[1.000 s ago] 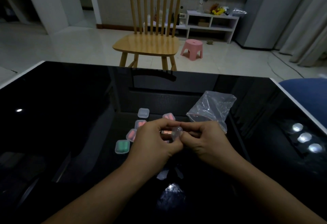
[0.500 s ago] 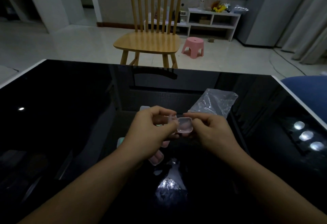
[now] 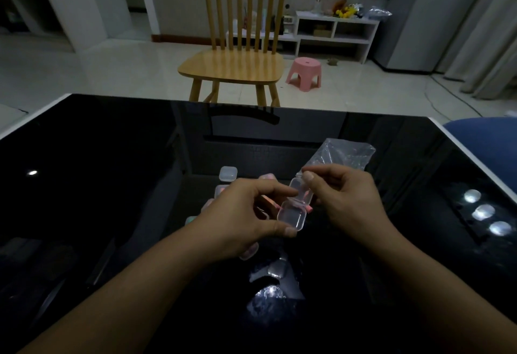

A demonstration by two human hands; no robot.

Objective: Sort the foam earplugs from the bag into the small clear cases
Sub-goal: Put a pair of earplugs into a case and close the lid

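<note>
From the head view, our worry is that the small clear case (image 3: 294, 207), hinged wide open and held above the black table (image 3: 112, 185), could twist out of our fingertips or snap closed if the two hands pull unevenly, spilling any earplug inside among the other cases (image 3: 228, 173) below. The case sits between our hands: our left hand (image 3: 246, 213) pinches its near half, our right hand (image 3: 347, 199) pinches the far half, and the bag (image 3: 349, 153) lies just beyond the right hand.
</note>
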